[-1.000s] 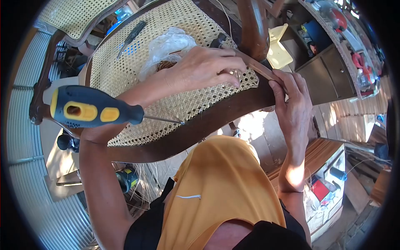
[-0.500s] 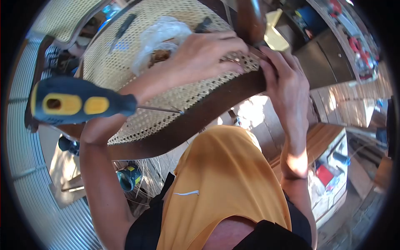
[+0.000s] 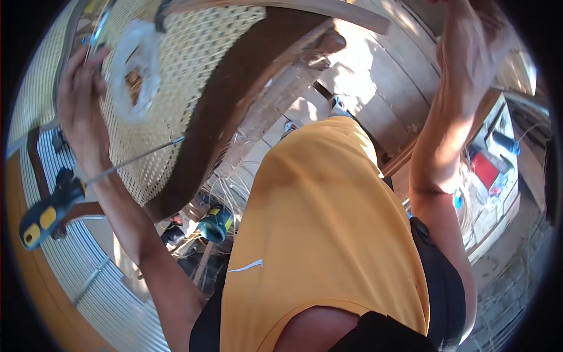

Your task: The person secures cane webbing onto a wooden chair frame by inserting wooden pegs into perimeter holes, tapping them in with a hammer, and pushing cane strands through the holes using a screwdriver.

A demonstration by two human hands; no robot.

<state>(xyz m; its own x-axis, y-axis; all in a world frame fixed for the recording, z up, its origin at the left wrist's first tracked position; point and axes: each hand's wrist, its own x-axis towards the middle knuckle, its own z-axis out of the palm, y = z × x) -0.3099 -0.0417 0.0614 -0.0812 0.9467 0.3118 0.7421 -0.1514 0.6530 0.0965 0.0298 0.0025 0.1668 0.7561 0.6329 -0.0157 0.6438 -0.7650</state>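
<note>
At upper left, the left hand (image 3: 79, 100) spreads open beside a plastic bag (image 3: 134, 64) resting on the woven cane seat (image 3: 193, 58), while the right hand (image 3: 469, 41) lifts away at upper right, its grip impossible to tell, and a screwdriver (image 3: 64, 196) stays lodged in the weave.

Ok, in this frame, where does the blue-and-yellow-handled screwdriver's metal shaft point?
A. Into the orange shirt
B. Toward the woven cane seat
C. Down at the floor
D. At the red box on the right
B: the screwdriver sits lower left, and its thin shaft runs up-right onto the woven cane seat.
</note>
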